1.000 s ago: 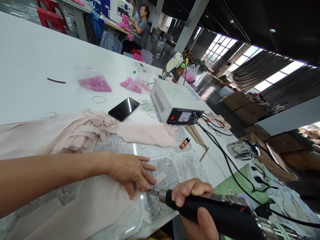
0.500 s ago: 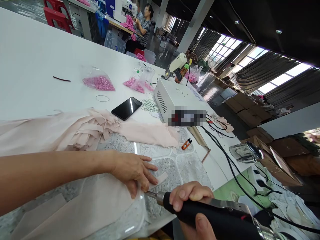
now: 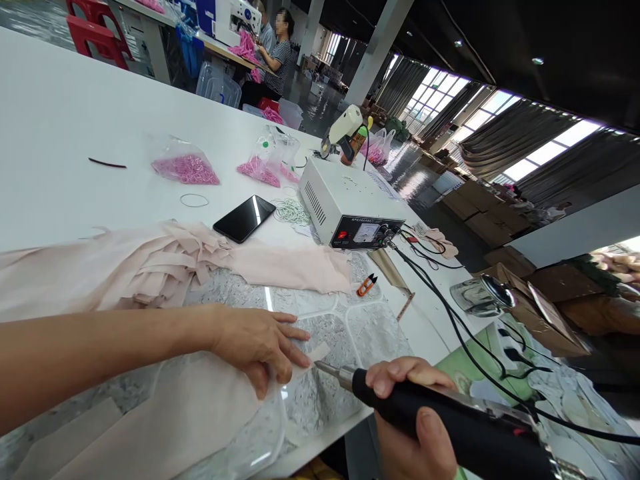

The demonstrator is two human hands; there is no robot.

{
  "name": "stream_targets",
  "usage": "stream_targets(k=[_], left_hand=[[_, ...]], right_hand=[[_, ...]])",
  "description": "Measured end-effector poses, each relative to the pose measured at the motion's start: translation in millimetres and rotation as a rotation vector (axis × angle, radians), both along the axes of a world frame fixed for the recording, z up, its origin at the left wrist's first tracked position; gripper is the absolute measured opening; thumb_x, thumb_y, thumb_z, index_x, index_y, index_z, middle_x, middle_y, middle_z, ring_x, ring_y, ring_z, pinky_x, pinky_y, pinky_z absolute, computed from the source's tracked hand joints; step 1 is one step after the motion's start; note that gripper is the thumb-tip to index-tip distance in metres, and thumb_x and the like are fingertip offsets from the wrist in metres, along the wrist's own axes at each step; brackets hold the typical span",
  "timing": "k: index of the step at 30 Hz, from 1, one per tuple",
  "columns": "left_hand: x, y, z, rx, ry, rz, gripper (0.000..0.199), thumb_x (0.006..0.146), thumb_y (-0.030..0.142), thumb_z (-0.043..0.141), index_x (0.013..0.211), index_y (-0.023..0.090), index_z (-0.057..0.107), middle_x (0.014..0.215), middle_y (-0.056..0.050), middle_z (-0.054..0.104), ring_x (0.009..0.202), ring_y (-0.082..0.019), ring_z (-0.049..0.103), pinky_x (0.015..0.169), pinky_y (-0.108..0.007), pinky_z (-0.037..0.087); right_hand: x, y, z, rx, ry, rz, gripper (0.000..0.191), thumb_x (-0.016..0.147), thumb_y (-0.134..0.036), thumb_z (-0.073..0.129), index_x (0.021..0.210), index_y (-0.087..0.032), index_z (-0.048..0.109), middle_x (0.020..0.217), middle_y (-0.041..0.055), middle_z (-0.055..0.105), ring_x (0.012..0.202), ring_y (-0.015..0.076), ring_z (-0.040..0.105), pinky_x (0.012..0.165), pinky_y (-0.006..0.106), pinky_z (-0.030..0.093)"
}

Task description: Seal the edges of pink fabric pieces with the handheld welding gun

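At ten o'clock from mid-view, a clear bag of pink bits (image 3: 185, 167) lies there; red stools (image 3: 93, 33) between ten and eleven; two o'clock, dark curtains (image 3: 515, 137) hang by bright windows (image 3: 480, 122); a glass jar (image 3: 471, 296) gleams between three and four!

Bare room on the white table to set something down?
Widest: white table, left side, beyond the pale pink cloth pile, around the dark strip. Smaller: between grey mat and black cables. Crowded: around the white box (phone, bags), and at left hand and black tool.
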State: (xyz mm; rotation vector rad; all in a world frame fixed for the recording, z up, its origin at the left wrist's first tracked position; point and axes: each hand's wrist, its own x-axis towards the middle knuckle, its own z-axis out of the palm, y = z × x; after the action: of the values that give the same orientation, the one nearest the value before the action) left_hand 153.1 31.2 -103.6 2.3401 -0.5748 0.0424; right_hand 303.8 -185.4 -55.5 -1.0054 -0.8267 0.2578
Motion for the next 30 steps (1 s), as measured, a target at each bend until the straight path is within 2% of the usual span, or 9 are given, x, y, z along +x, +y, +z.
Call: stream_targets(k=[6, 12, 16, 19, 22, 24, 28, 30], left_hand=[[-2, 2, 6.5, 0.01, -0.043, -0.005, 0.007, 0.093, 0.033, 0.078, 0.095, 0.027, 0.075, 0.144, -0.001, 0.065, 0.148, -0.029, 0.044, 0.128, -0.042, 0.022], [-8, -3, 9.5, 0.023, -0.097, 0.0, 0.01, 0.099, 0.028, 0.072, 0.09, 0.024, 0.073, 0.143, -0.004, 0.067, 0.147, -0.027, 0.047, 0.128, -0.043, 0.022], [-17, -8, 13.2, 0.033, -0.113, 0.009, 0.014, 0.101, 0.023, 0.069, 0.088, 0.024, 0.073, 0.122, -0.005, 0.076, 0.14, -0.024, 0.056, 0.126, -0.037, 0.024], [-20, -10, 17.9, 0.043, -0.127, 0.009, 0.017, 0.102, 0.019, 0.066, 0.086, 0.023, 0.073, 0.109, -0.005, 0.078, 0.129, -0.022, 0.063, 0.12, -0.033, 0.033], [-20, -10, 23.4, 0.056, -0.134, 0.0, 0.022, 0.104, 0.017, 0.06, 0.088, 0.022, 0.072, 0.102, -0.007, 0.078, 0.125, -0.022, 0.065, 0.119, -0.032, 0.035], [-21, -10, 26.5, 0.06, -0.133, -0.005, 0.022, 0.105, 0.016, 0.059, 0.088, 0.022, 0.072, 0.106, -0.007, 0.078, 0.127, -0.023, 0.065, 0.12, -0.033, 0.035], [-24, -9, 29.2, 0.061, -0.113, -0.007, 0.018, 0.103, 0.016, 0.062, 0.091, 0.023, 0.074, 0.13, -0.005, 0.074, 0.137, -0.022, 0.058, 0.124, -0.033, 0.034], [-25, -8, 28.8, 0.06, -0.095, -0.003, 0.017, 0.102, 0.015, 0.064, 0.092, 0.023, 0.074, 0.135, -0.003, 0.072, 0.142, -0.022, 0.054, 0.125, -0.033, 0.032]], right_hand=[[3, 8, -6.8, -0.004, -0.091, 0.022, 0.014, 0.092, -0.036, 0.065, 0.099, -0.025, 0.065, 0.08, -0.0006, 0.06, 0.063, 0.0159, 0.058, 0.061, 0.035, 0.057], [6, 7, -7.8, -0.018, -0.108, 0.034, 0.013, 0.093, -0.036, 0.063, 0.101, -0.026, 0.065, 0.082, -0.0002, 0.061, 0.062, 0.0161, 0.06, 0.059, 0.037, 0.059], [9, 8, -8.5, -0.022, -0.102, 0.048, 0.014, 0.092, -0.035, 0.064, 0.102, -0.026, 0.064, 0.084, -0.0005, 0.061, 0.061, 0.015, 0.061, 0.059, 0.035, 0.06], [10, 8, -10.0, -0.034, -0.105, 0.061, 0.013, 0.093, -0.035, 0.062, 0.103, -0.026, 0.063, 0.086, -0.0001, 0.062, 0.061, 0.015, 0.062, 0.059, 0.035, 0.059], [11, 7, -10.7, -0.063, -0.101, 0.067, 0.013, 0.094, -0.036, 0.061, 0.104, -0.028, 0.062, 0.086, 0.0007, 0.063, 0.063, 0.0162, 0.062, 0.06, 0.037, 0.057], [11, 6, -10.6, -0.066, -0.093, 0.074, 0.012, 0.095, -0.036, 0.061, 0.104, -0.028, 0.062, 0.086, 0.0006, 0.063, 0.063, 0.0162, 0.063, 0.062, 0.037, 0.057], [13, 7, -10.4, -0.048, -0.101, 0.095, 0.013, 0.096, -0.036, 0.061, 0.105, -0.027, 0.061, 0.088, 0.0005, 0.064, 0.064, 0.0156, 0.063, 0.063, 0.036, 0.057], [14, 8, -10.8, -0.039, -0.106, 0.1, 0.013, 0.096, -0.036, 0.061, 0.106, -0.027, 0.061, 0.087, 0.0003, 0.064, 0.065, 0.0156, 0.063, 0.063, 0.035, 0.057]])
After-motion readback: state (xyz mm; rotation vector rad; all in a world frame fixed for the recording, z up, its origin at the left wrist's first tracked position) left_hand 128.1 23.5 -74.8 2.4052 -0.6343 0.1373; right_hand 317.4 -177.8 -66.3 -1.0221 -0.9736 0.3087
